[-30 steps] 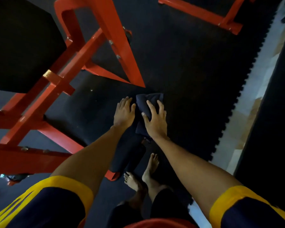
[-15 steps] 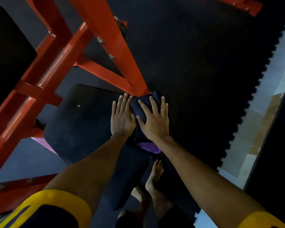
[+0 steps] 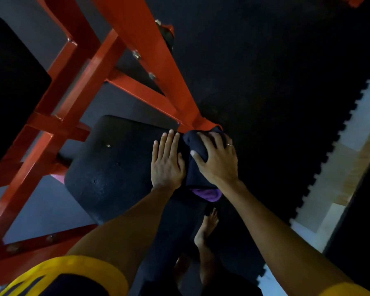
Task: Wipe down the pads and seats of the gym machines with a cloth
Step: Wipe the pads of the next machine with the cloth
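While my right hand point(image 3: 217, 161) grips the cloth point(image 3: 196, 175), left hand point(image 3: 167, 162) flat on the pad point(image 3: 115, 167), a hard forward push could jam knuckles against the frame point(image 3: 156, 60) at centre.

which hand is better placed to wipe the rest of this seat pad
Right. The right hand grips the cloth at the pad's corner by the red frame. The left hand lies flat on the seat pad, holding nothing.
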